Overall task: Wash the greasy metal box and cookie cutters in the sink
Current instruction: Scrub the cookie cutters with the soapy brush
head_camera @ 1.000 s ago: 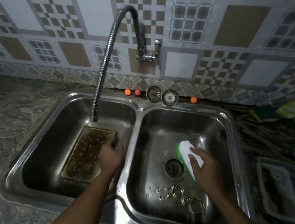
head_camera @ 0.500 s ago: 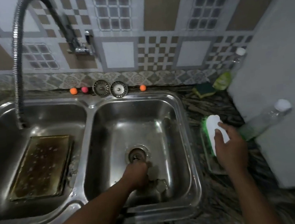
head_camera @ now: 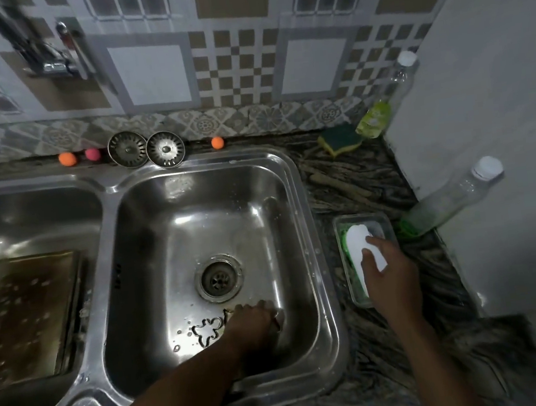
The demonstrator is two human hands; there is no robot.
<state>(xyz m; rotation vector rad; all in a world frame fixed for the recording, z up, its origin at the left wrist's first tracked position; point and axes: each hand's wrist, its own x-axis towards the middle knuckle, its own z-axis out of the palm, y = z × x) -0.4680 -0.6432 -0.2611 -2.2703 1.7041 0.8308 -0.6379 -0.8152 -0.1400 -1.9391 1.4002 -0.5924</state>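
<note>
Left hand has quit the metal box (left basin) and now covers the cookie cutters in the right basin; grasp indeterminate. Right hand, fingers grasping the brush, has moved to the tray on the desk. Cutters likely next.

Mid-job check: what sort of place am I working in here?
Most likely a home kitchen: a double-basin steel sink set in a stone counter, patterned wall tiles behind it, and a scrub sponge by the wall.

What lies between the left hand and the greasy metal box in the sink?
In the head view, a cookie cutter lies just beside the left hand, then the steel divider between the two basins, then the metal box.
</note>
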